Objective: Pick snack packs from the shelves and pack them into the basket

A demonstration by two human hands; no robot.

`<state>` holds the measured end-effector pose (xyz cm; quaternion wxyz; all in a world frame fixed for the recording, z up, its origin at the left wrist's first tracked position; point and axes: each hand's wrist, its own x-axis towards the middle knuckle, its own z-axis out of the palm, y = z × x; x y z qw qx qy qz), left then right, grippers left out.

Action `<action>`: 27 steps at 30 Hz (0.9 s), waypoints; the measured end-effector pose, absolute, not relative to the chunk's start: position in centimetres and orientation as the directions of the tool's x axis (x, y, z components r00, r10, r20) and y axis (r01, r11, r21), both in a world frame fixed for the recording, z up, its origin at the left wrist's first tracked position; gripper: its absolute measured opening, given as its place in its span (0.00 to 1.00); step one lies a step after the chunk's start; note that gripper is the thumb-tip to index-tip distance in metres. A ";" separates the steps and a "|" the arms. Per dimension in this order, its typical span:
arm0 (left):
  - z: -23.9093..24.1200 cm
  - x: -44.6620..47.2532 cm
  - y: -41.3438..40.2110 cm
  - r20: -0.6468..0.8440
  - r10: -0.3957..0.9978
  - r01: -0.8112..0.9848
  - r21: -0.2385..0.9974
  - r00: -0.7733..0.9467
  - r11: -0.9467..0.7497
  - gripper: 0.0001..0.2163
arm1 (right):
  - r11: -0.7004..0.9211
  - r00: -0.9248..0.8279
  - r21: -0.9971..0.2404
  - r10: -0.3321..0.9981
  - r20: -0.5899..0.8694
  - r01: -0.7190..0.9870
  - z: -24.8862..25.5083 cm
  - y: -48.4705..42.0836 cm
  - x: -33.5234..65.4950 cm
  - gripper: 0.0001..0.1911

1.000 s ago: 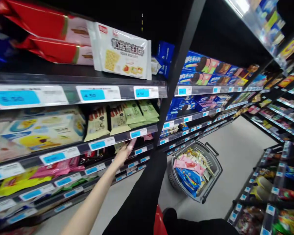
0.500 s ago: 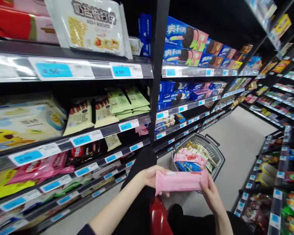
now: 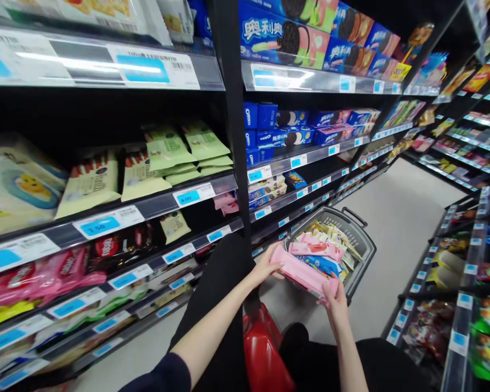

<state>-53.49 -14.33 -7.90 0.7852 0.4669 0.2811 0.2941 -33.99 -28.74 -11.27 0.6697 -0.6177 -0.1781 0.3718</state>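
A long pink snack packet (image 3: 304,270) is held at both ends, tilted down to the right. My left hand (image 3: 268,265) grips its left end, while the fingers of my right hand (image 3: 335,299) close on the right end. Just beyond it stands a grey shopping basket (image 3: 361,256) on the floor, and the packet overlaps its near edge in view. Inside the basket lie another pink packet (image 3: 316,249), a blue packet (image 3: 325,265) and several cream-coloured packets (image 3: 330,233).
Shelves on the left carry green biscuit packets (image 3: 169,147) and blue Oreo boxes (image 3: 283,41). A red object (image 3: 265,348) is between my legs. The aisle floor (image 3: 416,201) runs ahead, with a shelf of bagged snacks (image 3: 427,348) on the right.
Both hands have carried the pink packet forward toward the basket, and its left end has tipped up. The view has shifted toward the shelves, which now appear nearer.
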 end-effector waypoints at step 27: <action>-8.7 -53.8 -14.4 -0.160 0.721 0.156 0.985 0.674 0.073 0.10 | -0.154 0.550 -0.985 0.817 -0.174 -0.082 -10.1 -30.1 -33.0 0.21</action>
